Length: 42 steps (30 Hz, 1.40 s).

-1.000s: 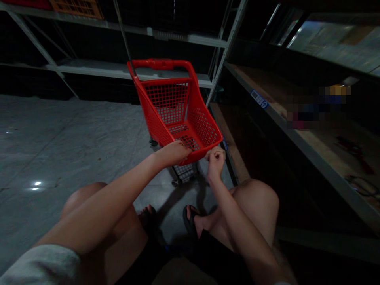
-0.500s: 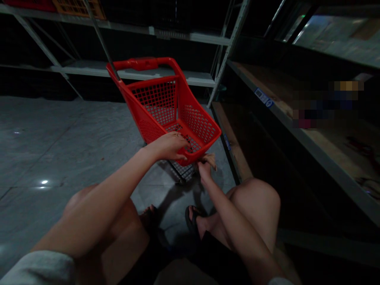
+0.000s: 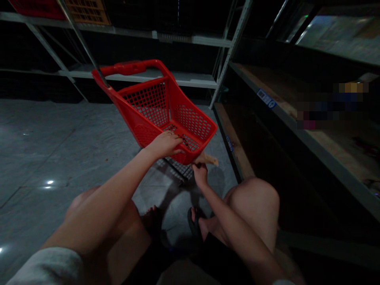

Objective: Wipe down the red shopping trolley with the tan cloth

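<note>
A red plastic shopping cart with mesh walls stands before me, tilted in my view. My left hand rests over its near rim, fingers inside and thumb outside, gripping the edge. A ring shows on one finger. Low at the cart's near corner, my right hand is closed round a tan cloth, whose loose end sticks out to the right. The cloth is close against the outside of the basket; the cart's edge hides part of it. No goods are visible in the basket.
Wooden shelving with a blue label runs along the right. Behind the cart is a white metal rack, with a yellow crate and a red crate above. Grey tiled floor lies left; my knees flank my arms.
The cart has shifted slightly left in view, its handle most. My left hand stays on the rim. My right hand has moved a little left with the cloth, whose loose end now points rightward.
</note>
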Available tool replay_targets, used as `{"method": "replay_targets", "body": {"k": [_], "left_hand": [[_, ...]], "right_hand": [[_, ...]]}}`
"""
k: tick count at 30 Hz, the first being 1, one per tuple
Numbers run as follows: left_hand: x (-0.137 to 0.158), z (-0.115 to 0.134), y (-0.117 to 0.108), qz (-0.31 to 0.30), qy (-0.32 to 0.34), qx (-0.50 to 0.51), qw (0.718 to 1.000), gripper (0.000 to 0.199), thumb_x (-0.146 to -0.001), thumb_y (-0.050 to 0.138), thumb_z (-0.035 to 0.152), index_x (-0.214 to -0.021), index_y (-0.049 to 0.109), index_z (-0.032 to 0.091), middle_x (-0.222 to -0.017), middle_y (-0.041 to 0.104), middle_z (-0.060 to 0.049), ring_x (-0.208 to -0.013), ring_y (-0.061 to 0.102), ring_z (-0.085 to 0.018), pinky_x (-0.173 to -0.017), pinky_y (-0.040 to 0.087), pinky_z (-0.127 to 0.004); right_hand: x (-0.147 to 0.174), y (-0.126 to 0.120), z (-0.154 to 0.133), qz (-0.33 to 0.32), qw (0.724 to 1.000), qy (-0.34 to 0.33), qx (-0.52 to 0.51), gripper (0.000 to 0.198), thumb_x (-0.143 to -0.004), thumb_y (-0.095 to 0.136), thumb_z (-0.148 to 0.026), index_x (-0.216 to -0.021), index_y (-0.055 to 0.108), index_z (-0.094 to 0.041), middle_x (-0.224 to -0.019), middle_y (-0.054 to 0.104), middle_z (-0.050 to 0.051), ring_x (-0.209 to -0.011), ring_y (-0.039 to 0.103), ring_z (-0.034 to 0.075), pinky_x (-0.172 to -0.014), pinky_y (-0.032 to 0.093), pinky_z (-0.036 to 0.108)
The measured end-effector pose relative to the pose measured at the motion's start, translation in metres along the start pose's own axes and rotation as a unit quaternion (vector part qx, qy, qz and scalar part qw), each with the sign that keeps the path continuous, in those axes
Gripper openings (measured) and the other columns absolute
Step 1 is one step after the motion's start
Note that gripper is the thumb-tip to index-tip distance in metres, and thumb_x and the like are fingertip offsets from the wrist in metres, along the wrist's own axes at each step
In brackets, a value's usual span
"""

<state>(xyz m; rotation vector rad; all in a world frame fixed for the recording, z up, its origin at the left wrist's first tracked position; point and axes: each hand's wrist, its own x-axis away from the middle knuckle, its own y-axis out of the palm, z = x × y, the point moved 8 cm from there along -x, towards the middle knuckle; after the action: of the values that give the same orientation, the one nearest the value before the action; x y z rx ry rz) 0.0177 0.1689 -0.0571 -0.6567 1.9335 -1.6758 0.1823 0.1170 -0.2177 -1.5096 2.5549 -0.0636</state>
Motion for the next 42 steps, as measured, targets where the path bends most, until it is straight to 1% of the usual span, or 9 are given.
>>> {"method": "replay_targets", "body": {"k": [3,9,11,16,18,23,30,37,42], "left_hand": [[0.002,0.001,-0.003,-0.011,-0.008,-0.009,1.0,0.036,-0.096,0.057,0.047,-0.11,0.068,0.016,-0.109,0.074,-0.011,-0.106,0.067,-0.025,-0.099,0.042,-0.036],[0.001,0.001,-0.001,-0.017,-0.016,-0.02,1.0,0.035,-0.096,0.056,0.045,-0.113,0.068,0.016,-0.109,0.074,-0.012,-0.105,0.067,-0.025,-0.096,0.042,-0.037],[0.0,0.0,0.001,-0.008,-0.022,-0.021,1.0,0.036,-0.096,0.056,0.045,-0.112,0.069,0.016,-0.107,0.075,-0.012,-0.103,0.068,-0.026,-0.095,0.043,-0.037],[0.0,0.0,0.004,0.01,-0.044,-0.032,0.998,0.034,-0.094,0.058,0.043,-0.111,0.069,0.015,-0.107,0.074,-0.014,-0.105,0.068,-0.027,-0.097,0.043,-0.039],[0.001,0.001,0.003,0.019,-0.06,-0.024,0.998,0.034,-0.094,0.06,0.042,-0.11,0.07,0.014,-0.106,0.074,-0.015,-0.105,0.068,-0.029,-0.096,0.045,-0.04],[-0.001,0.005,0.0,0.059,-0.074,-0.017,0.995,0.032,-0.089,0.068,0.041,-0.105,0.071,0.013,-0.101,0.074,-0.016,-0.105,0.068,-0.032,-0.094,0.048,-0.042],[-0.012,0.005,0.006,0.091,-0.071,-0.023,0.993,0.029,-0.091,0.065,0.035,-0.106,0.068,0.011,-0.104,0.073,-0.016,-0.106,0.066,-0.031,-0.096,0.047,-0.041],[-0.008,0.014,0.007,0.066,-0.024,0.014,0.997,0.02,-0.092,0.058,0.021,-0.108,0.066,0.012,-0.106,0.074,-0.014,-0.104,0.068,-0.027,-0.095,0.045,-0.039],[-0.007,0.019,0.006,0.063,-0.035,0.014,0.997,0.023,-0.093,0.049,0.014,-0.108,0.066,0.01,-0.105,0.074,-0.015,-0.103,0.068,-0.027,-0.092,0.043,-0.038]], "right_hand": [[-0.009,-0.005,0.0,-0.002,1.0,-0.005,0.005,0.015,-0.067,0.061,-0.031,-0.08,0.061,-0.023,-0.078,0.065,0.003,-0.087,0.06,0.024,-0.085,0.052,0.042],[-0.028,-0.035,-0.058,0.023,0.992,-0.124,0.022,0.033,-0.07,0.058,-0.021,-0.102,0.068,-0.022,-0.112,0.063,0.005,-0.109,0.058,0.02,-0.106,0.044,0.04],[-0.025,-0.029,-0.055,0.013,0.992,-0.122,0.028,0.028,-0.07,0.059,-0.021,-0.096,0.068,-0.02,-0.106,0.063,0.005,-0.103,0.059,0.019,-0.102,0.046,0.039],[-0.02,-0.002,-0.015,-0.02,1.0,-0.015,0.005,0.025,-0.066,0.061,-0.023,-0.091,0.064,-0.018,-0.084,0.066,0.002,-0.082,0.06,0.02,-0.086,0.054,0.039],[-0.023,-0.007,-0.02,-0.01,0.999,-0.031,0.011,0.028,-0.065,0.061,-0.021,-0.092,0.066,-0.019,-0.089,0.066,0.003,-0.085,0.061,0.02,-0.088,0.053,0.039],[-0.024,-0.022,-0.063,-0.007,0.987,-0.156,0.048,0.024,-0.072,0.058,-0.019,-0.094,0.069,-0.021,-0.1,0.062,0.004,-0.096,0.06,0.019,-0.093,0.05,0.036],[-0.024,-0.008,-0.048,0.024,0.996,-0.084,0.035,0.036,-0.075,0.073,-0.038,-0.104,0.066,-0.017,-0.103,0.064,0.007,-0.101,0.06,0.022,-0.097,0.048,0.041],[-0.016,-0.02,-0.07,0.041,0.986,-0.144,0.072,0.012,-0.077,0.068,-0.028,-0.084,0.066,-0.019,-0.089,0.059,0.0,-0.085,0.057,0.016,-0.082,0.047,0.031],[0.001,-0.023,-0.093,0.071,0.978,-0.181,0.073,0.011,-0.08,0.066,-0.027,-0.087,0.067,-0.02,-0.095,0.059,0.003,-0.093,0.058,0.017,-0.088,0.047,0.032]]}}
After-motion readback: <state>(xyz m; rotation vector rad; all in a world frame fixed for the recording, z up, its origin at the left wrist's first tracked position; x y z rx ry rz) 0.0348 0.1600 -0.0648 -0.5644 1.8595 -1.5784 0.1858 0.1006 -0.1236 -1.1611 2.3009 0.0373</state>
